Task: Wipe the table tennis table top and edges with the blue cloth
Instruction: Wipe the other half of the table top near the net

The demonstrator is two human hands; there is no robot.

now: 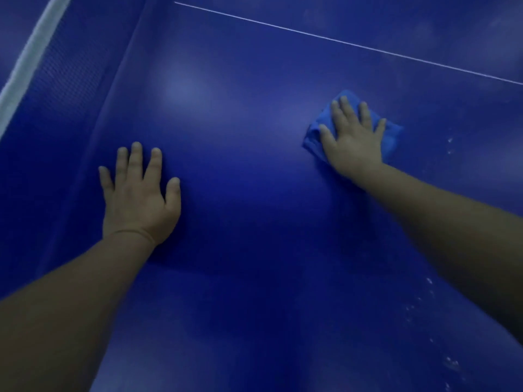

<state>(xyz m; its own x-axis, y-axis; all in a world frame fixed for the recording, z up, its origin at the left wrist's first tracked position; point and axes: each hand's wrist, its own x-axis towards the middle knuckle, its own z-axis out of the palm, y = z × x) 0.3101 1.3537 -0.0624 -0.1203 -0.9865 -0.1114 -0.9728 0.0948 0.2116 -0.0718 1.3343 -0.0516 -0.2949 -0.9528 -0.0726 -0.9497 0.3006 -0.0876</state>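
blue cloth [393, 134], crumpled, under flat right hand [352, 137]; left hand [138, 193] splayed on glossy table [254, 179].

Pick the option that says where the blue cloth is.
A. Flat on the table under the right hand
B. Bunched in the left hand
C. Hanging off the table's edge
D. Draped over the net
A: the blue cloth lies on the table top with the right hand spread flat over it, while the left hand rests bare on the surface.

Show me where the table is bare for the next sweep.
Bare blue table tennis table top lies between the flat left hand and the right hand pressing the crumpled blue cloth; also up to the thin white line. Tightest beside the white-banded net.
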